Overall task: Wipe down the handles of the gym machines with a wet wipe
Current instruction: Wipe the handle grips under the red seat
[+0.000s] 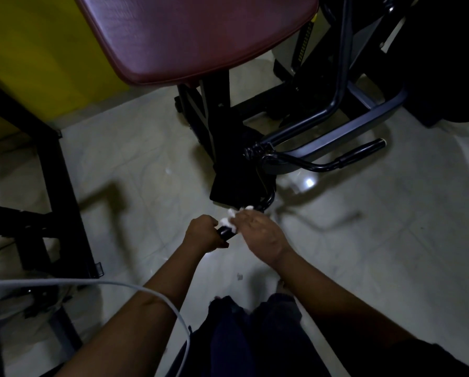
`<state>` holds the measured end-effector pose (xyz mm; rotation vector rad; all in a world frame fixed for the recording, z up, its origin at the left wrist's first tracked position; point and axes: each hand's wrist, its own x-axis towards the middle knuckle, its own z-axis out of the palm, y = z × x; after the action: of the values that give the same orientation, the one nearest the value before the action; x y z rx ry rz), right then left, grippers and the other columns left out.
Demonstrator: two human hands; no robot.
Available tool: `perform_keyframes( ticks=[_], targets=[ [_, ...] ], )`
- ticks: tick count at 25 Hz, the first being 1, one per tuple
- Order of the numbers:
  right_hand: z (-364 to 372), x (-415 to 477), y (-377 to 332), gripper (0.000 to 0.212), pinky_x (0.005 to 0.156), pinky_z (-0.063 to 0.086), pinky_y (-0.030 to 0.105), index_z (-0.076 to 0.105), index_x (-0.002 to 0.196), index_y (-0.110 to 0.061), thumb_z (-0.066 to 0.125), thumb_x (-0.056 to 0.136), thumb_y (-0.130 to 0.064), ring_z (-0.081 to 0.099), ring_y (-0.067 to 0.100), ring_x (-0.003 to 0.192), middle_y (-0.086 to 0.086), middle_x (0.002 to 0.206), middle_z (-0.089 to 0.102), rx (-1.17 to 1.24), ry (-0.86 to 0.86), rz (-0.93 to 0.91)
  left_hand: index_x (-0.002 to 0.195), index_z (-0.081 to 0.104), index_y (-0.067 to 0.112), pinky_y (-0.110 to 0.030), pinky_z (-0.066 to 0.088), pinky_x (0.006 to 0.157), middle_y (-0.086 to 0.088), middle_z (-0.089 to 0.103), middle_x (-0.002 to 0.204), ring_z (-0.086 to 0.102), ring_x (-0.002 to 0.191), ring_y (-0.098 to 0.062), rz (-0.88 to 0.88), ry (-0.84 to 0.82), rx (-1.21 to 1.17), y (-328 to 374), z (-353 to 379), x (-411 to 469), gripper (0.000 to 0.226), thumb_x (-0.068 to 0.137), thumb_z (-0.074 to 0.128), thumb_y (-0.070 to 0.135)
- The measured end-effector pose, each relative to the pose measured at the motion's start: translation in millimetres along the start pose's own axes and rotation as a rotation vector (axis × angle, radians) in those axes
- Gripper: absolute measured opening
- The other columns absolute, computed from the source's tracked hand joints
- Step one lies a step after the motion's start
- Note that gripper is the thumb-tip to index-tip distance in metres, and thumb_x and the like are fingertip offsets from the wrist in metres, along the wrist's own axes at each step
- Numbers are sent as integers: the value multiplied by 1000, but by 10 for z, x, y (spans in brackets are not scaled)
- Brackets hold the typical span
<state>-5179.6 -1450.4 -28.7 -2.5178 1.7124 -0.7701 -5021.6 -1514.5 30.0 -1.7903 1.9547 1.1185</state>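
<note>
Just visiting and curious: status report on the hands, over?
Left hand grips handle end. Right hand holds wet wipe against it. Nothing in the way.

Dark trousers [255, 344], dark short sleeve [434, 360]

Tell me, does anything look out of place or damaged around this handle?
Only a small pale scrap on the floor below the right hand, possibly torn from the wipe. No damage shows.
</note>
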Motion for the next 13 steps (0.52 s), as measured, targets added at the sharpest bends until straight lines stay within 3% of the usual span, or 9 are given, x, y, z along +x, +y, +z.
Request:
perform_keyframes(
  ticks=[2,5,8,10,12,13],
  targets=[
    [73,105,-180,40,106,39,35,70,111,-7,47,78,-2,66,28,104,10,110,71,-15,3,182,123,62,4,-30,46,90,-11,65,119,60,112,-25,5,-15,3,-5,-18,16,62,70,85,27],
    [142,-27,-414,46,116,22,27,69,115,-7,42,78,-4,66,20,106,7,112,70,-33,-21,61,106,70,3,-31,49,84,-15,70,107,65,103,-28,34,-41,2,-7,-43,2,38,73,82,17],
    [-34,-160,-48,39,108,37,33,65,119,-2,50,84,1,62,24,112,15,119,67,-70,94,-54,113,69,8,-29,47,80,-13,70,108,65,100,-26,89,-33,24,-28,-25,-5,40,75,79,18],
    [-27,-91,158,39,107,38,35,62,121,-1,60,82,3,63,30,110,18,116,67,-105,103,200,124,60,12,-31,46,81,-11,65,116,61,105,-27,135,-42,131,24,34,-27,46,82,74,25],
    [100,78,118,41,107,38,36,63,120,1,63,79,8,62,36,112,23,117,65,10,96,507,132,49,13,-30,44,83,-11,61,125,58,110,-28,170,-57,68,77,144,-21,48,90,64,32],
    [149,125,59,44,105,40,40,63,120,2,61,77,11,61,38,113,24,119,64,62,101,565,135,46,15,-30,44,85,-11,59,127,58,111,-29,201,-46,10,101,190,-23,47,94,57,35]
  ],
)
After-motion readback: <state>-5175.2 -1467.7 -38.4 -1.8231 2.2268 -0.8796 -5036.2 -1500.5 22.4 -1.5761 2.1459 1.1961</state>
